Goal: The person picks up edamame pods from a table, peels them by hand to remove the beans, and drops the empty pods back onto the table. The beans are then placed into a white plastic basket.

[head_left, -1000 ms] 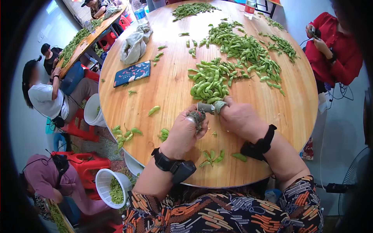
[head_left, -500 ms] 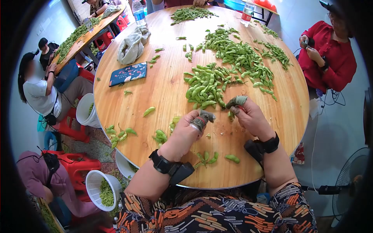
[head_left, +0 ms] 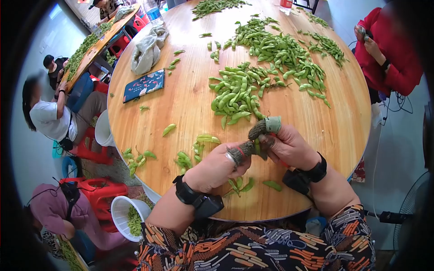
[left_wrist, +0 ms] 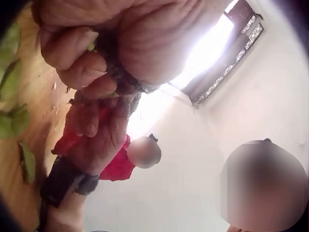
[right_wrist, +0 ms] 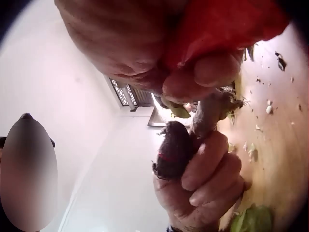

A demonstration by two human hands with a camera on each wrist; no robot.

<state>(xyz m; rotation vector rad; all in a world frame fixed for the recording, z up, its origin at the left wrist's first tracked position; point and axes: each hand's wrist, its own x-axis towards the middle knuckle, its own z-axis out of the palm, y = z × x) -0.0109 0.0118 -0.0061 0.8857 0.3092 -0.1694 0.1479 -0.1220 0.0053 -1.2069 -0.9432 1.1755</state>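
Both hands meet over the near part of the round table, in front of a pile of green soybean pods (head_left: 235, 97). My right hand (head_left: 294, 148) pinches a green pod (head_left: 257, 147) between covered fingertips. Its finger cover (head_left: 272, 123) is grey-green cloth, and something red (right_wrist: 227, 31) lies against the palm. My left hand (head_left: 214, 166) wears a dark knitted finger cover (head_left: 242, 151) with a red band and pinches at the pod's other side. Its remaining fingers (left_wrist: 79, 67) are curled in, with a bit of green showing between them. Most of the pod is hidden by the fingers.
Loose pods (head_left: 183, 160) lie left of the hands, others (head_left: 239, 185) near the front edge. A larger heap (head_left: 280, 49) spreads behind. A blue patterned pouch (head_left: 143, 86) and grey cloth (head_left: 148, 49) lie at left. A white basket (head_left: 122, 217) stands below the table's left edge.
The hands came apart, then met again with a pod between them. More pods now lie just beyond the left hand than a second ago. The head view has shifted slightly.
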